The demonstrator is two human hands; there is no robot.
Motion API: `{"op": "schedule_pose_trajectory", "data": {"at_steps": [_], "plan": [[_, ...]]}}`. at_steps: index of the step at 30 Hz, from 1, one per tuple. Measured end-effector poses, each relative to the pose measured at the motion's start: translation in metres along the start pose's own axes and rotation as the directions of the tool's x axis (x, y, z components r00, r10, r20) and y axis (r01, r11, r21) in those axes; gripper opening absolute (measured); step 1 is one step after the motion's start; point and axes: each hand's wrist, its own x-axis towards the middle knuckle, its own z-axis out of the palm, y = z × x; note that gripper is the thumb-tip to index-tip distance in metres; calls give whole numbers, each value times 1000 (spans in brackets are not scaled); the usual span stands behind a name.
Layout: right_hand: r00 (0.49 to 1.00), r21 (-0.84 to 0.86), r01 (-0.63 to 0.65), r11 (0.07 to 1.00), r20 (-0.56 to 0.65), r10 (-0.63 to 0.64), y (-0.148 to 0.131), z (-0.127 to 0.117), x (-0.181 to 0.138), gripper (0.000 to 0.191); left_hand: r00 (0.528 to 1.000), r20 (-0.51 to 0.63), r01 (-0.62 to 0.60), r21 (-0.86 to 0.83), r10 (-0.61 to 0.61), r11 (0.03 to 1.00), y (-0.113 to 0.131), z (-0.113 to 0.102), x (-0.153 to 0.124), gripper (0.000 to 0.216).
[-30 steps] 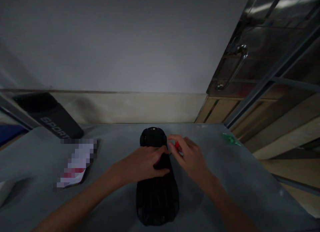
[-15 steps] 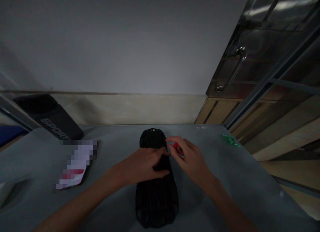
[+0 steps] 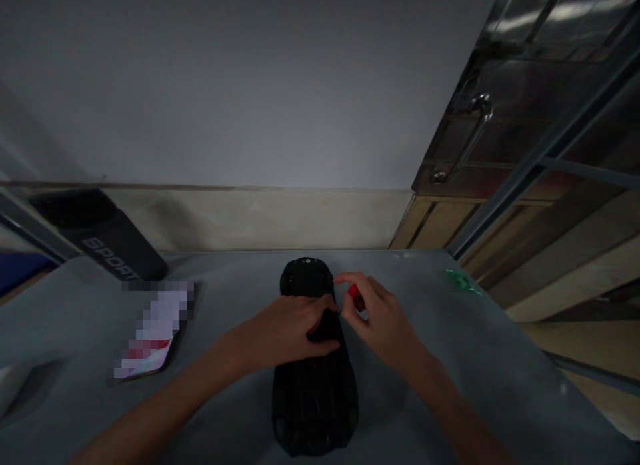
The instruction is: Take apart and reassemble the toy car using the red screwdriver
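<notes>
Brightness: I get a dim, underexposed view; the grey surface (image 3: 450, 358) reads murky.
Light: the wall (image 3: 250, 85) is brightest at its middle and fades toward the corners.
Glare: pale streaks shine on the metal door (image 3: 550, 25) at upper right.
Shadow: the black object (image 3: 315, 391) under the left hand (image 3: 295, 328) is nearly featureless.
Colour: muted; only the red piece (image 3: 354, 293) at the right hand (image 3: 383, 321) stands out.
Distortion: straight lines bow near the edges.
Blur: a pixelated patch (image 3: 153, 328) masks something at left.

The only word I can read is "SPORT", white on the black case (image 3: 107, 241) (anything after those letters is hidden).
</notes>
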Motion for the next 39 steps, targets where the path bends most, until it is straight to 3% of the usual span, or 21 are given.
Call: {"op": "schedule_pose_trajectory", "data": {"at_steps": [5, 9, 15, 21, 28, 34, 39], "plan": [[1000, -62, -5, 998, 12, 6, -2, -4, 0, 15, 1000, 11, -5, 5, 5, 1000, -4, 3, 1, 28], [1000, 16, -19, 1000, 15, 19, -2, -2, -1, 17, 1000, 11, -8, 1, 8, 1000, -4, 3, 1, 31], [997, -38, 69, 997, 39, -67, -3, -7, -1, 24, 1000, 3, -18, 5, 18, 1000, -4, 4, 0, 30], [995, -75, 99, 992, 24, -97, -1, -8, 1, 13, 1000, -3, -16, -19, 16, 1000, -4, 4, 0, 29], [995, -7, 88, 996, 36, -88, -4, -7, 2, 24, 1000, 5, -20, -17, 20, 1000, -3, 3, 1, 27], [997, -40, 76, 996, 25, -75, 0, -5, 1, 16, 999, -6, -41, -37, 41, 998, -6, 6, 2, 26], [998, 12, 40, 999, 40, -40, -2, -5, 0, 24, 999, 2, -36, -25, 36, 999, -5, 5, 0, 33]]}}
